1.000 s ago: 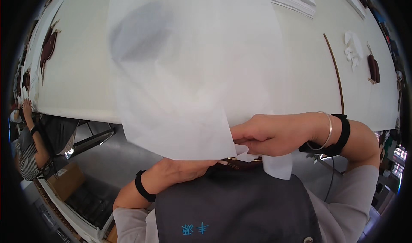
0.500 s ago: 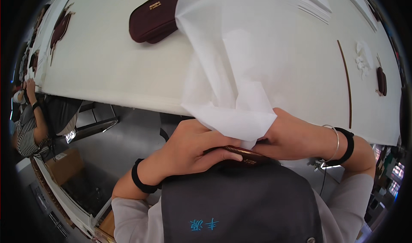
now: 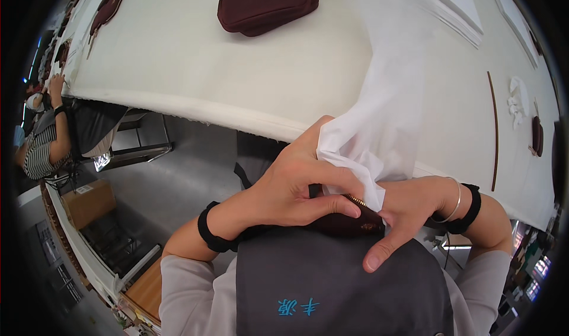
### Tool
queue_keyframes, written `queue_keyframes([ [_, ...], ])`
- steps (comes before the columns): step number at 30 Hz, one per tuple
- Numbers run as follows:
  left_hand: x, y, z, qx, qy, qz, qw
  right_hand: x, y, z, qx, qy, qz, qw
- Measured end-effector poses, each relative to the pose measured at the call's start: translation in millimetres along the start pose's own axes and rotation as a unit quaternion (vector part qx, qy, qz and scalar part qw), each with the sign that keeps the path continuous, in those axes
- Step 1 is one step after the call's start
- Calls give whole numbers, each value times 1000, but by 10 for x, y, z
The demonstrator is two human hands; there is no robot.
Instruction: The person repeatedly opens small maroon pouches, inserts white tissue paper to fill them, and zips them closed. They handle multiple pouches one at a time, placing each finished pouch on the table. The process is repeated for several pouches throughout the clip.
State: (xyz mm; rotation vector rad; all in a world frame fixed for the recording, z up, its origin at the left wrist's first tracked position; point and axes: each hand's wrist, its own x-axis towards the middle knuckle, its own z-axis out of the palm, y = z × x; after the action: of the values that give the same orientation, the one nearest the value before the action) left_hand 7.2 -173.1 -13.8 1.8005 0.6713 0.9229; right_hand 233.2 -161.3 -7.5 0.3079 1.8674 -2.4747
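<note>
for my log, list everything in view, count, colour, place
table: one, off-white, ahead
zip pouch: one, maroon, lower centre
thin sheet: one, white, centre
bag: one, maroon, far middle
sheet stacks: two, white, far right
strip: one, brown, right
crumpled scrap: one, white, right
items: several, maroon, table's ends
carton: one, brown, floor left
co-worker: one, striped top, left
apron: one, dark grey, front
wearer's wristbands: two, black
bangle: one, silver, right
left hand: one, on pouch
right hand: one, by pouch
</note>
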Motion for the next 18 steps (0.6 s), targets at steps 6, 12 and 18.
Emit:
queue_keyframes([
  [6, -117, 38, 6, 69, 96, 9, 993, -36, -41, 69, -5, 14, 109, 994],
  [12, -454, 253, -56, 132, 166, -18, 977, -38, -122, 41, -19, 6, 182, 983],
  [18, -523, 293, 29, 57, 132, -20, 989, 69, -231, 41, 24, -2, 114, 993],
])
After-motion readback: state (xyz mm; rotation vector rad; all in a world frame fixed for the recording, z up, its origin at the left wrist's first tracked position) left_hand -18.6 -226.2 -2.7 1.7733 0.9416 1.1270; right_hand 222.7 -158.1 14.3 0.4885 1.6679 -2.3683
